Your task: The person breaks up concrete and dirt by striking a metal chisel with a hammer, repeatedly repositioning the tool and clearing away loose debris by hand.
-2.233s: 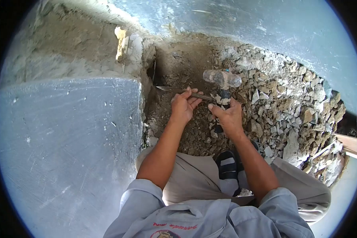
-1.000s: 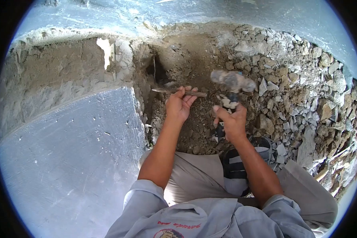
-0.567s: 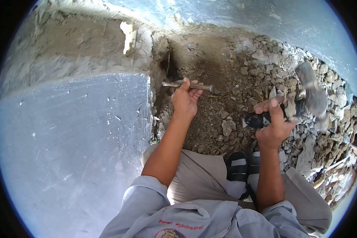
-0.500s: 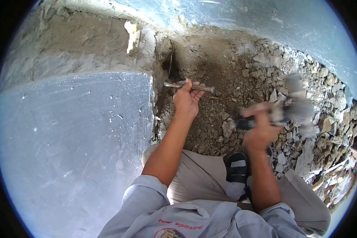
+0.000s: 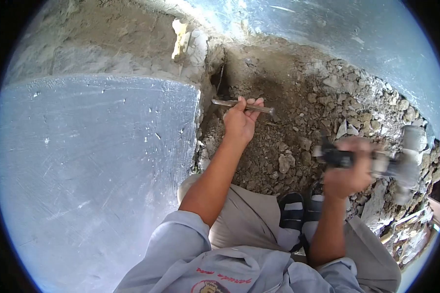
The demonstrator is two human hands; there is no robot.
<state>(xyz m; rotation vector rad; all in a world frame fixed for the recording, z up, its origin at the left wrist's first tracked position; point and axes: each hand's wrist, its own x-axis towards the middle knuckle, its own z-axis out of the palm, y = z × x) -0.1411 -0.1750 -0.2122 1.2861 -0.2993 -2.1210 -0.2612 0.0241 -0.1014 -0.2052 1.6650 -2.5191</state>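
My left hand (image 5: 240,122) grips a steel chisel (image 5: 243,106) that lies level, its tip pointing left at the broken edge of the concrete slab (image 5: 98,161). My right hand (image 5: 349,168) holds a hammer (image 5: 376,161) by its dark handle, out to the right over the rubble. The hammer's grey head (image 5: 409,156) is blurred by motion and well apart from the chisel's right end.
Broken concrete and dirt (image 5: 288,141) fill the trench between the slab on the left and a smooth grey surface (image 5: 337,34) at the top right. A dark hole (image 5: 219,80) opens at the trench's far end. My sandalled feet (image 5: 298,210) rest below the rubble.
The hammer has swung away from the chisel to the right and sits lower and farther out. My left hand keeps the chisel against the slab edge; the view has shifted slightly.
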